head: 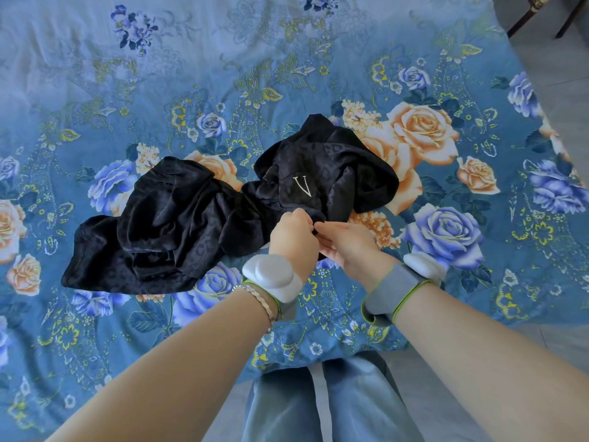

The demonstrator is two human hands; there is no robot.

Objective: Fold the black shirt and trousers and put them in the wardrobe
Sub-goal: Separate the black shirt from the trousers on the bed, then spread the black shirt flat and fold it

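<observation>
Two crumpled black satin garments lie on the bed. The black shirt (328,167), marked with a white letter V, is heaped at the centre right. The black trousers (153,231) spread out to its left, touching it. My left hand (294,232) and my right hand (347,245) meet at the shirt's near edge, fingers pinching the black fabric between them. Both wrists wear grey bands with white pods.
The bed is covered by a blue floral sheet (287,74) that reaches its near edge (318,362) by my legs. Grey floor and dark chair legs (541,17) show at the top right, past the bed's right side.
</observation>
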